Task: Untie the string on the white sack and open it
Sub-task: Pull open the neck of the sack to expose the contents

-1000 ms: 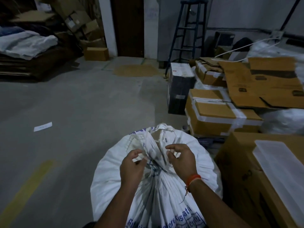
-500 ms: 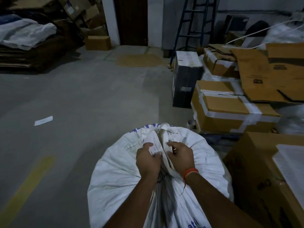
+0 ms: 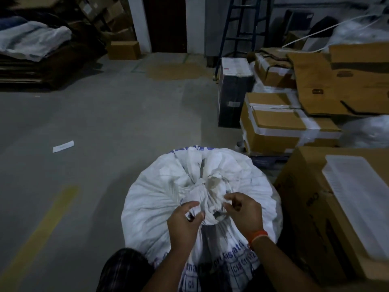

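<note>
Directly ahead at twelve o'clock, the bulging white woven plastic sack point(image 3: 160, 199) stands on the floor, its gathered neck point(image 3: 205, 192) running away from the hands. Left hand point(image 3: 185, 223) pinches fabric at the tie; right hand point(image 3: 244, 211), equally near, curls half-closed, grip unclear.

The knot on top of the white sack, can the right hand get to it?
Probably yes. The right hand is already at the bunched neck of the white sack, fingers curled beside it, nothing between them. The left hand pinches the cloth opposite. The string itself is too dim to make out.
</note>
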`<state>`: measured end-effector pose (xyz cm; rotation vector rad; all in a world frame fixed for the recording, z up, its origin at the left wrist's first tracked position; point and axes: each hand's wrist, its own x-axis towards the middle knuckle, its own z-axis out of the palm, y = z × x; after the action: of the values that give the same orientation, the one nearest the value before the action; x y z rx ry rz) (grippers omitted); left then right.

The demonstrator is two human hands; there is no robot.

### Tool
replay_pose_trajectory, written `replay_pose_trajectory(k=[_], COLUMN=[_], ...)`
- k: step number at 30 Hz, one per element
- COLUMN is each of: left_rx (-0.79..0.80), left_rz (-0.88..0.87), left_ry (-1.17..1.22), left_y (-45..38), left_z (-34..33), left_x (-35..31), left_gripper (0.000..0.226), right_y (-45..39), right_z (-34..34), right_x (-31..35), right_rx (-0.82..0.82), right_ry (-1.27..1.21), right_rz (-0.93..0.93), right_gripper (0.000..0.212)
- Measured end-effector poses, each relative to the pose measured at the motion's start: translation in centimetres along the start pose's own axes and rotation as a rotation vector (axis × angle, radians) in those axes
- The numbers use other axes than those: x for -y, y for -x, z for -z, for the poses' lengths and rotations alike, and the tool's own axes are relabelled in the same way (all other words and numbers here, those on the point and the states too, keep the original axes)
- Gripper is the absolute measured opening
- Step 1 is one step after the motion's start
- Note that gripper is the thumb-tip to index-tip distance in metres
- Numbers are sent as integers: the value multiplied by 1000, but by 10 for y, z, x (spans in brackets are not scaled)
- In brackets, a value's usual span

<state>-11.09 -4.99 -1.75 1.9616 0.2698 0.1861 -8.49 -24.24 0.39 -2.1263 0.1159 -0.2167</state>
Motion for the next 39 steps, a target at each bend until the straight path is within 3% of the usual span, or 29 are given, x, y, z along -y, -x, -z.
replay_pose_trajectory(k=[6,15,20,24,27,29,32,35,39], left_rx=[11,91,274,447,485,472,369,209,143], left_rz=[9,-58,-41,71,145,191,263,421,503], left_ry=[-8,-45,6,-7,-20,19,171,331,408], left_y=[46,47,54,76,87,91,94,83,57], left_z=[-2,6,28,61,89,106,128,135,132], left_x=[1,3,-16,-25,-26,-26,-31,-29,-29], left_gripper=[28,39,36,34,39,37,13,9,13], right_y=[36,35,30,27,24,23,21,21,21], right_z=[12,10,7,5,2,-1,-3,-3,-2], right_x=[-4,-13,-21,-25,-30,-32,-35,-34,-34], right_rx=[108,117,140,144,140,132,135,152,138], right_ry=[85,195,228,217,219,215,212,220,190], right_rz=[-41,-59,-43,-58,-64,-71,-78,-75,-81], right_gripper=[24,24,16,16,16,16,17,17,27])
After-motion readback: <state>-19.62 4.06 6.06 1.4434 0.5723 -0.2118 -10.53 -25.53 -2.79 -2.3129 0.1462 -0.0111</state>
